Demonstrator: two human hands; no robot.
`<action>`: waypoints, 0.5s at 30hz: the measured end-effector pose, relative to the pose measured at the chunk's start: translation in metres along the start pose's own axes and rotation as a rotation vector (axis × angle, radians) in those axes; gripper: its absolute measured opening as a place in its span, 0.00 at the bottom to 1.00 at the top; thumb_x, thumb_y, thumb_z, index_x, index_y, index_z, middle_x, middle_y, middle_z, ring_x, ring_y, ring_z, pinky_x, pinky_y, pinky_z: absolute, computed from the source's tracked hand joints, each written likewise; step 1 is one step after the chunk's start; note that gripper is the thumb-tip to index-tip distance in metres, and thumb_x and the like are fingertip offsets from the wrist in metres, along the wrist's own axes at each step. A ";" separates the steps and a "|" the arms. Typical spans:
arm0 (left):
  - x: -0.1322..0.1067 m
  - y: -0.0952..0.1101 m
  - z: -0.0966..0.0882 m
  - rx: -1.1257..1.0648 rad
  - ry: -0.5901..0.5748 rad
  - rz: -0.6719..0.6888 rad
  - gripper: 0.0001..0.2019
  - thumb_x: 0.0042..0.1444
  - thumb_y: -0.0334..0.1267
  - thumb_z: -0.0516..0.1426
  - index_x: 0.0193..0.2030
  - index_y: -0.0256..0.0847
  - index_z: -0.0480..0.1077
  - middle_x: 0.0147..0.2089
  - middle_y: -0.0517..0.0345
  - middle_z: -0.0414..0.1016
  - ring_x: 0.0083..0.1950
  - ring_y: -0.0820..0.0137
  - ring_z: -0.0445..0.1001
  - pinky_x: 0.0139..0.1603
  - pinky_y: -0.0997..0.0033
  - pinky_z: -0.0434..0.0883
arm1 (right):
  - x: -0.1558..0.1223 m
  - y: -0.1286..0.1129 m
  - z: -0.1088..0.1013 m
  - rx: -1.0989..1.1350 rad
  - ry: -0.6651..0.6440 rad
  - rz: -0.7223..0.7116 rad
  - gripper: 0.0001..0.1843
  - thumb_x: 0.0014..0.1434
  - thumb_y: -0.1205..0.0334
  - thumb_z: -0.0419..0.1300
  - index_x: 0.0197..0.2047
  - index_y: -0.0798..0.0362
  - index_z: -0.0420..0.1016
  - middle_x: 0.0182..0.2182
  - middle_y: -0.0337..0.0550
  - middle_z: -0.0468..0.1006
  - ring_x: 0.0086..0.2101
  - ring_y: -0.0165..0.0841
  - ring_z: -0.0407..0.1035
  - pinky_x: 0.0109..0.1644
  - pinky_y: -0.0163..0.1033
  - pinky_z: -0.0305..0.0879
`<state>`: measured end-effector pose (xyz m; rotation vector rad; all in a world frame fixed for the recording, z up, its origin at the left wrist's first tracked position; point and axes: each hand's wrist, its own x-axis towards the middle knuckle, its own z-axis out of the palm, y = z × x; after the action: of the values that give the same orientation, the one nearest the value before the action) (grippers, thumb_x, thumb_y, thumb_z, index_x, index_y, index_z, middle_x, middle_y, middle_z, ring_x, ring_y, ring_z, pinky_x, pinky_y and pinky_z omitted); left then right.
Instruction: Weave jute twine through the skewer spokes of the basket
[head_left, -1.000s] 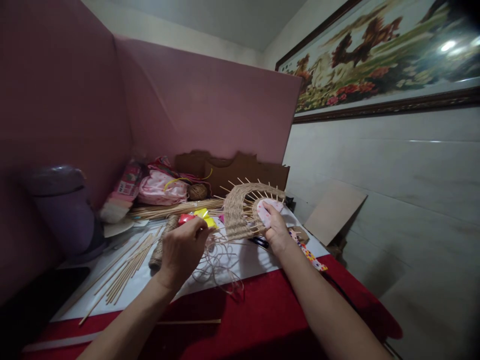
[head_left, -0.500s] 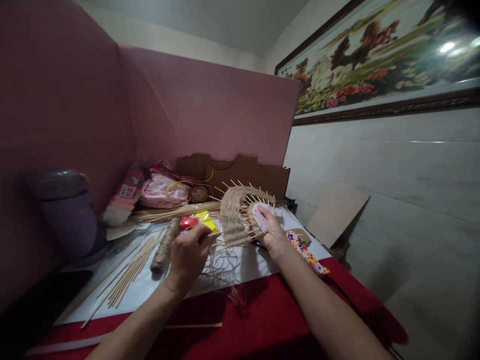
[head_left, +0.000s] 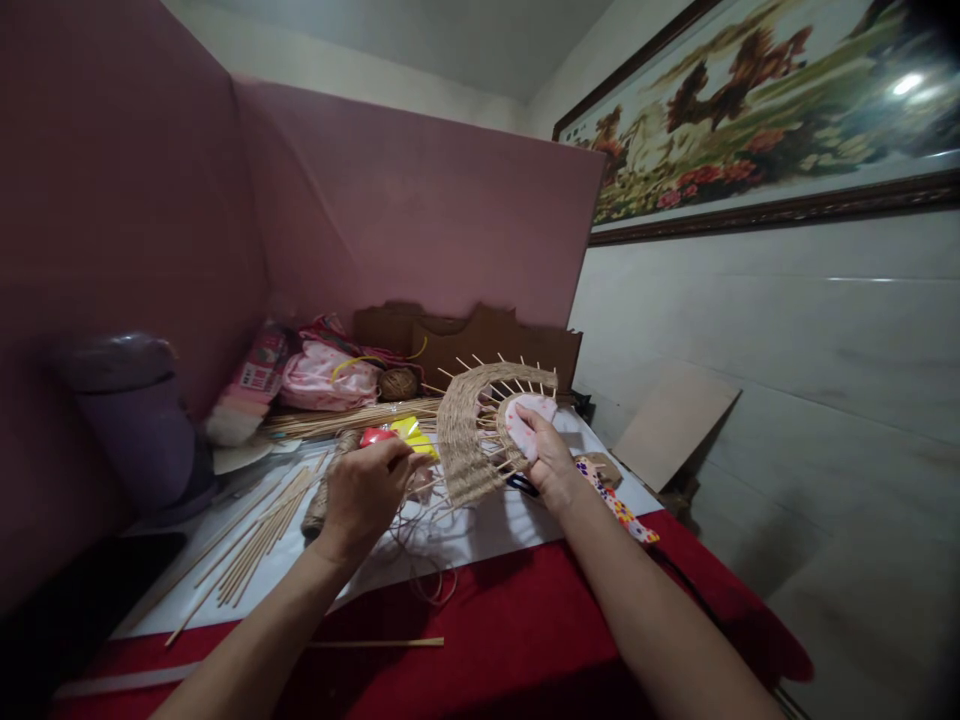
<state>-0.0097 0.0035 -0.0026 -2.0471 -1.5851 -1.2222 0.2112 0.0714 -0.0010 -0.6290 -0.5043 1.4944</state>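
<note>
Red-clothed table (head_left: 525, 620), right hand (head_left: 551, 462) grip clamped on woven piece (head_left: 461, 445), left hand (head_left: 364, 495) grip pinched on twine (head_left: 420, 545)

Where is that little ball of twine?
Head view, left of centre: the twine ball lies far back, between the pink bag and the brown cardboard.

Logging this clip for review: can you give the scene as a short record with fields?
Left hand: pinches twine leading to the woven piece
Right hand: grips the woven piece at its pink centre
Woven piece: half-round, tilted up over the white sheet
Nearby: loose sticks, twine spool, red cloth
</note>
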 end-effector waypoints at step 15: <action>-0.001 0.003 -0.008 0.252 0.051 0.339 0.15 0.57 0.46 0.53 0.26 0.40 0.71 0.27 0.59 0.75 0.29 0.68 0.72 0.27 0.71 0.55 | -0.007 0.000 0.005 -0.052 0.041 0.061 0.03 0.55 0.73 0.56 0.35 0.60 0.68 0.20 0.44 0.77 0.19 0.32 0.72 0.26 0.37 0.74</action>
<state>-0.0108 -0.0029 0.0023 -1.9979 -1.2316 -0.8963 0.2073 0.0650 0.0031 -0.7193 -0.4974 1.5268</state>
